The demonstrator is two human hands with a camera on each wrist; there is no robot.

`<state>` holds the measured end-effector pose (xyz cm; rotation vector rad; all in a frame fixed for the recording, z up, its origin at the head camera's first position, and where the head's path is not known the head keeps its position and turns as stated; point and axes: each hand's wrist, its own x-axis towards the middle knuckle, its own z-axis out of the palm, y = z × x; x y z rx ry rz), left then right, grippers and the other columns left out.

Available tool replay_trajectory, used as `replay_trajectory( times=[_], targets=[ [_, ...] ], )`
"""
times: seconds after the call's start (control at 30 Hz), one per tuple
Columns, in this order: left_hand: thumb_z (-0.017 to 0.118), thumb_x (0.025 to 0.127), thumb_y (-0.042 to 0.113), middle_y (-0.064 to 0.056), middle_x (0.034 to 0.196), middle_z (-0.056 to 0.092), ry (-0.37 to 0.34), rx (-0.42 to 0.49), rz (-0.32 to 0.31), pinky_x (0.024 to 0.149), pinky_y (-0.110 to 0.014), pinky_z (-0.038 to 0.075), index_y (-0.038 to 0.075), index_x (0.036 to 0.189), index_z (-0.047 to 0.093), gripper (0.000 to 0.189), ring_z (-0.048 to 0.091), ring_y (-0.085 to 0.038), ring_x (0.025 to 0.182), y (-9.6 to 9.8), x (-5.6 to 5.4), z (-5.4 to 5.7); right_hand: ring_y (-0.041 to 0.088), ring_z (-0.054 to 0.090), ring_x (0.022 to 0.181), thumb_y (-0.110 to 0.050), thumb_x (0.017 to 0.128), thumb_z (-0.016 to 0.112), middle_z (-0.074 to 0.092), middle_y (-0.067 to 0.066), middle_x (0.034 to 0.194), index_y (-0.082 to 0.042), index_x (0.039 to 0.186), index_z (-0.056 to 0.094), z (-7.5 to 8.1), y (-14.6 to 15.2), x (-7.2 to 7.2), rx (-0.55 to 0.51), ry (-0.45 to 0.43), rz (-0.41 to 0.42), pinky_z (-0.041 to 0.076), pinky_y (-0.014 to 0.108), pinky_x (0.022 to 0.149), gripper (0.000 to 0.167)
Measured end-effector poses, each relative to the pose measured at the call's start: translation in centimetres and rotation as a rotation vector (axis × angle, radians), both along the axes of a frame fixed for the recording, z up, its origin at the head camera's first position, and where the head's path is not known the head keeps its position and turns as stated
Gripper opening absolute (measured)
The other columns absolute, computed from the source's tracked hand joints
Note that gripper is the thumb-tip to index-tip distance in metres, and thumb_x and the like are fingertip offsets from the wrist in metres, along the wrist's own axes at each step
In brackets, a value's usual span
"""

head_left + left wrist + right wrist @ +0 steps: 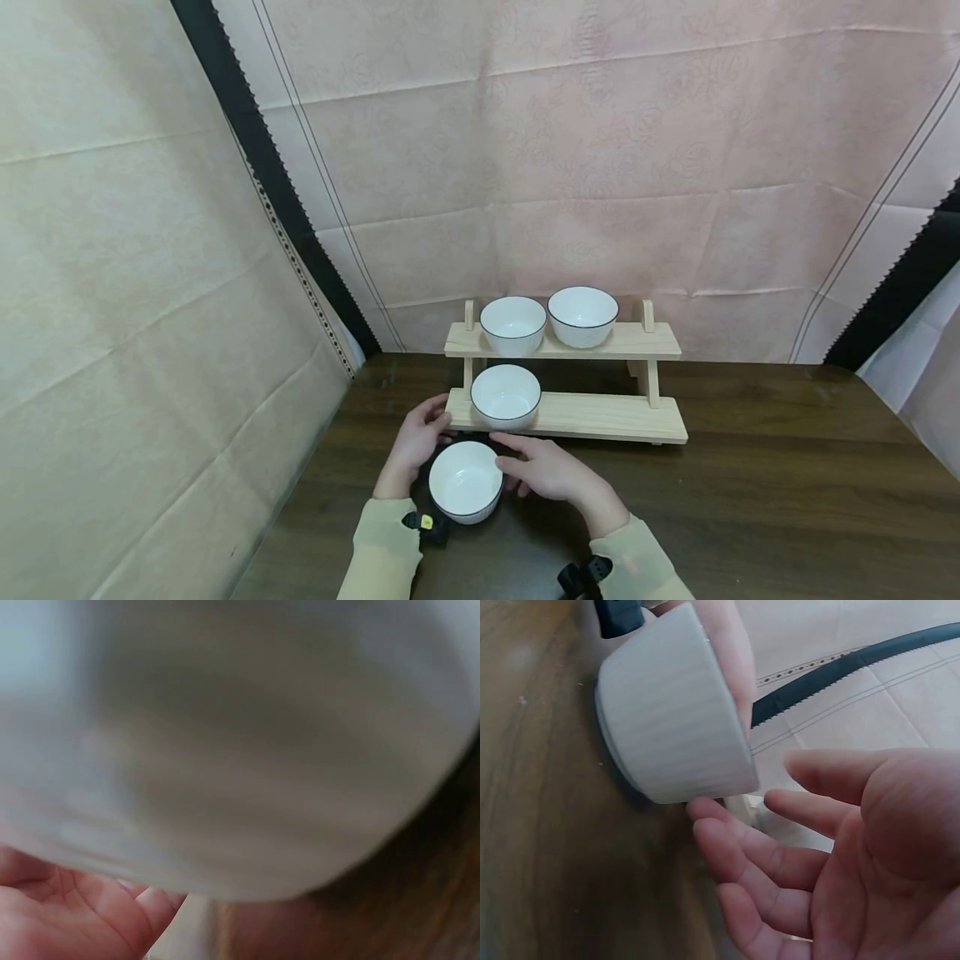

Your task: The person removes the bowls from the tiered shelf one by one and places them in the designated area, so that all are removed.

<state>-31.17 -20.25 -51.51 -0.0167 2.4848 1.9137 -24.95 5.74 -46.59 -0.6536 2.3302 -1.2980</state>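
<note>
Landmark: two-tier pale wooden rack point(600, 415) standing on the dark wood-grain table point(750, 500), against the pink cloth backdrop point(600, 150).

Small white ribbed ceramic bowl with dark rim point(466, 481) sits just in front of the rack's left end, on the table, mouth up, empty. The right wrist view shows the same bowl point(671, 712) from the side, ribbed outer wall, base toward the table; whether the base fully touches the table I cannot tell.

Left hand point(415, 442) is on the bowl's left side, between bowl and the rack's lower shelf, fingers curved round the bowl's far wall. The left wrist view is filled by the blurred white bowl wall point(240, 750), with the left hand's palm and fingers point(75, 915) under its lower left edge, touching it. One finger point(724, 652) of the left hand lies along the bowl's wall in the right wrist view.

Right hand point(551, 471) is at the bowl's right side, in front of the rack's lower shelf. Fingers straight and relaxed, spread, not curled round anything; fingertips point(705, 814) just meet the bowl's rim edge.

On the rack's lower shelf, left end: one matching white bowl point(506, 395). On the rack's upper shelf: two more white bowls, one at left point(513, 324), one just beside it at centre point(582, 315). All upright, empty.

Light beige sleeves point(382, 550) cover both forearms, black wrist straps point(581, 575) near the cuffs.
</note>
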Motion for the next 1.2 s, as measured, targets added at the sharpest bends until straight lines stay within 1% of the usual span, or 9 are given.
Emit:
replay_trajectory(
  times=[0.33, 0.43, 0.6, 0.73, 0.83, 0.93, 1.07, 1.13, 1.2],
  targets=[
    [0.054, 0.105, 0.017, -0.014, 0.122, 0.06, 0.004, 0.012, -0.009, 0.084, -0.041, 0.057, 0.011, 0.147, 0.05, 0.042, 0.066, -0.026, 0.098, -0.1, -0.1, 0.1, 0.022, 0.067, 0.08, -0.038, 0.104, 0.054, 0.071, 0.006, 0.091, -0.014, 0.145, 0.055, 1.9, 1.4, 0.4, 0.0, 0.011, -0.028, 0.055, 0.043, 0.076, 0.047],
    [0.054, 0.105, 0.017, -0.014, 0.122, 0.06, 0.0, 0.01, -0.007, 0.084, -0.04, 0.057, 0.012, 0.146, 0.051, 0.042, 0.067, -0.026, 0.098, -0.1, -0.1, 0.2, 0.022, 0.068, 0.082, -0.038, 0.105, 0.053, 0.071, 0.006, 0.093, -0.014, 0.142, 0.057, 2.5, 2.0, 0.3, -0.025, 0.019, -0.043, 0.055, 0.045, 0.08, 0.045],
    [0.054, 0.105, 0.018, -0.013, 0.121, 0.06, -0.003, 0.014, -0.006, 0.083, -0.039, 0.057, 0.013, 0.146, 0.051, 0.041, 0.067, -0.025, 0.098, -0.1, -0.2, 0.2, 0.024, 0.068, 0.084, -0.036, 0.105, 0.052, 0.07, 0.007, 0.093, -0.01, 0.137, 0.06, 2.9, 2.7, -0.1, -0.091, 0.024, -0.095, 0.055, 0.049, 0.083, 0.042],
    [0.054, 0.105, 0.018, -0.013, 0.121, 0.06, -0.008, 0.023, -0.008, 0.083, -0.038, 0.057, 0.013, 0.146, 0.05, 0.042, 0.067, -0.026, 0.098, -0.1, -0.2, 0.0, 0.023, 0.067, 0.08, -0.033, 0.105, 0.053, 0.07, 0.007, 0.089, -0.009, 0.128, 0.065, 3.1, 2.8, -0.4, -0.111, 0.035, -0.188, 0.056, 0.047, 0.081, 0.036],
    [0.054, 0.105, 0.018, -0.014, 0.122, 0.06, -0.005, 0.028, -0.012, 0.083, -0.039, 0.057, 0.012, 0.147, 0.05, 0.042, 0.066, -0.026, 0.098, -0.1, -0.1, -0.1, 0.022, 0.066, 0.077, -0.031, 0.105, 0.054, 0.069, 0.006, 0.086, -0.009, 0.121, 0.068, 3.4, 2.6, -0.7, -0.125, 0.052, -0.288, 0.056, 0.047, 0.081, 0.031],
    [0.053, 0.105, 0.018, -0.014, 0.122, 0.06, 0.001, 0.03, -0.02, 0.083, -0.04, 0.057, 0.011, 0.148, 0.049, 0.043, 0.066, -0.026, 0.098, -0.2, 0.0, -0.1, 0.021, 0.066, 0.075, -0.032, 0.104, 0.055, 0.07, 0.007, 0.085, -0.01, 0.118, 0.069, 3.4, 2.4, -1.0, -0.146, 0.078, -0.407, 0.055, 0.045, 0.079, 0.029],
    [0.054, 0.105, 0.019, -0.014, 0.122, 0.06, -0.001, 0.033, -0.027, 0.084, -0.04, 0.057, 0.012, 0.147, 0.049, 0.043, 0.066, -0.027, 0.099, -0.2, 0.1, 0.0, 0.025, 0.068, 0.074, -0.034, 0.104, 0.055, 0.071, 0.01, 0.089, -0.01, 0.122, 0.063, 3.1, 2.1, -1.6, -0.196, 0.093, -0.546, 0.057, 0.04, 0.076, 0.031],
    [0.055, 0.105, 0.019, -0.014, 0.122, 0.061, 0.0, 0.03, -0.026, 0.084, -0.04, 0.057, 0.012, 0.147, 0.049, 0.043, 0.066, -0.027, 0.099, -0.2, 0.1, 0.0, 0.028, 0.069, 0.076, -0.034, 0.104, 0.055, 0.071, 0.013, 0.092, -0.009, 0.128, 0.057, 2.8, 1.8, -2.0, -0.228, 0.084, -0.583, 0.058, 0.042, 0.077, 0.035],
    [0.055, 0.105, 0.019, -0.014, 0.122, 0.061, 0.004, 0.027, -0.022, 0.083, -0.04, 0.057, 0.012, 0.147, 0.05, 0.043, 0.066, -0.027, 0.099, -0.3, 0.0, 0.0, 0.031, 0.071, 0.078, -0.036, 0.103, 0.055, 0.071, 0.014, 0.094, -0.008, 0.134, 0.052, 2.5, 1.6, -2.4, -0.247, 0.075, -0.598, 0.059, 0.043, 0.08, 0.042]
  ],
)
